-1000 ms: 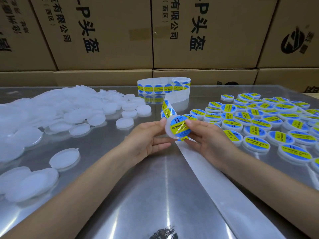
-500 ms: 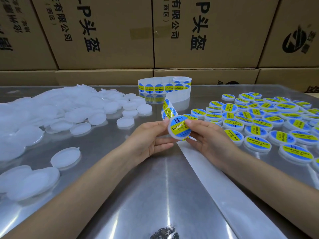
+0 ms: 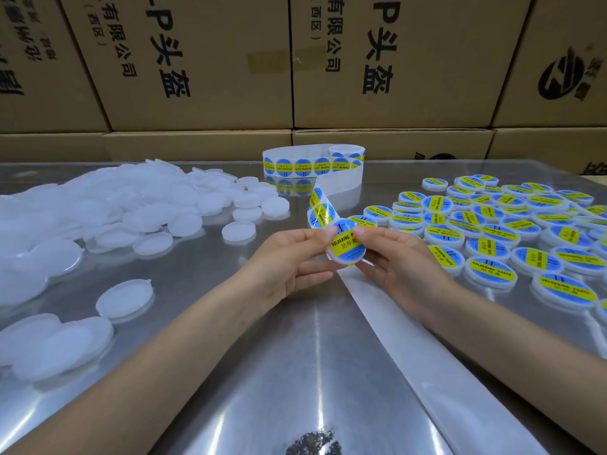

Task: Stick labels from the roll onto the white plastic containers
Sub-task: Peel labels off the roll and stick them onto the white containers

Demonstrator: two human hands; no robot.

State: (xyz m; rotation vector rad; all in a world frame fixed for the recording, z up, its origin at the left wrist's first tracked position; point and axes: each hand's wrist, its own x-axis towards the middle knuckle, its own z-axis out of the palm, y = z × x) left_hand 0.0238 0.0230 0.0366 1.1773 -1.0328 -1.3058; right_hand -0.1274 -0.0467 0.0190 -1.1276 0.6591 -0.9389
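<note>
Both hands are pinching one container [image 3: 347, 247] above the table [image 3: 295, 372], left hand [image 3: 289, 257] at its left rim, right hand [image 3: 397, 261] at its right, thumbs pressing its label flat. The finished containers [image 3: 492, 231] are lying nearer the right hand; beyond, the roll [image 3: 315, 164] is standing.

Glossy labels [image 3: 347, 242] on matt white plastic containers [image 3: 124, 298]; polished metal table [image 3: 262, 372]; cardboard boxes [image 3: 197, 60].

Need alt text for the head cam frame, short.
Both hands, left hand and right hand, hold a white container with a blue-yellow label over a steel table. Unlabeled containers lie left, labeled containers right, the label roll behind.
</note>
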